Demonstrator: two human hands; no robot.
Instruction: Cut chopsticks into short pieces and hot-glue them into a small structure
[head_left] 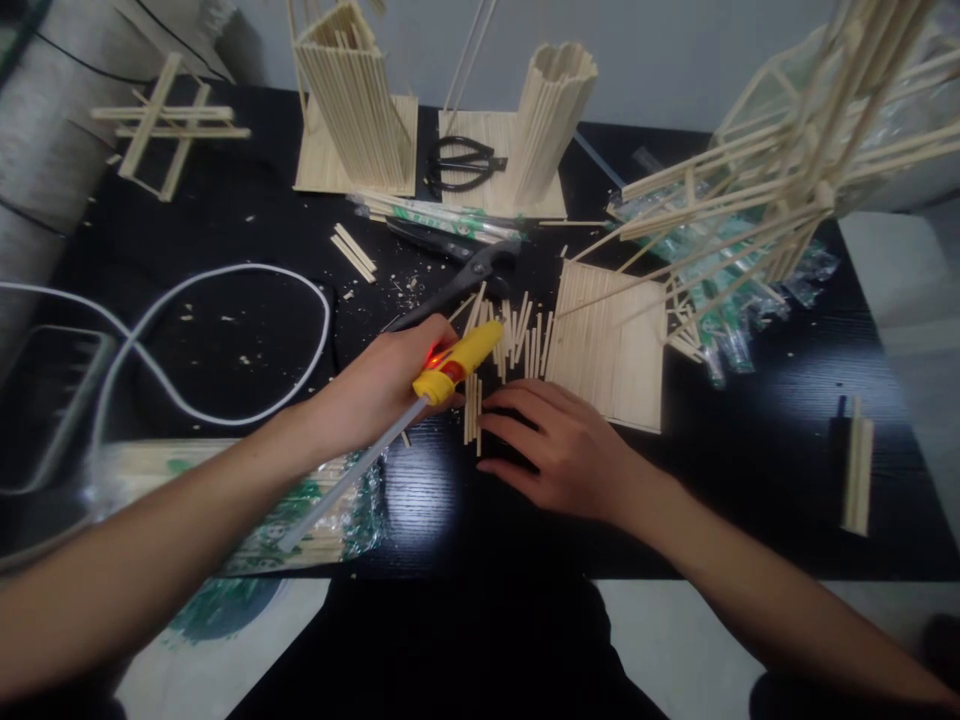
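Observation:
My left hand (397, 370) is closed round a yellow hot glue gun (469, 355). A red light glows on the gun, and a translucent glue stick (356, 475) sticks out of its back end towards me. My right hand (562, 445) lies low over the table with its fingers apart and bent. Its fingertips are at a few short wooden sticks (472, 410) lying side by side. More short cut sticks (517, 335) lie just beyond both hands. To the right of them is a flat panel of joined sticks (611, 345).
Black-handled cutters (465, 280) lie behind my left hand. Two stick towers (352, 110) (555, 115) stand at the back, with black scissors (465, 163) between them. A stick framework (795, 190) rises at right. A white cable (217, 270) and packed chopsticks (300, 510) lie at left.

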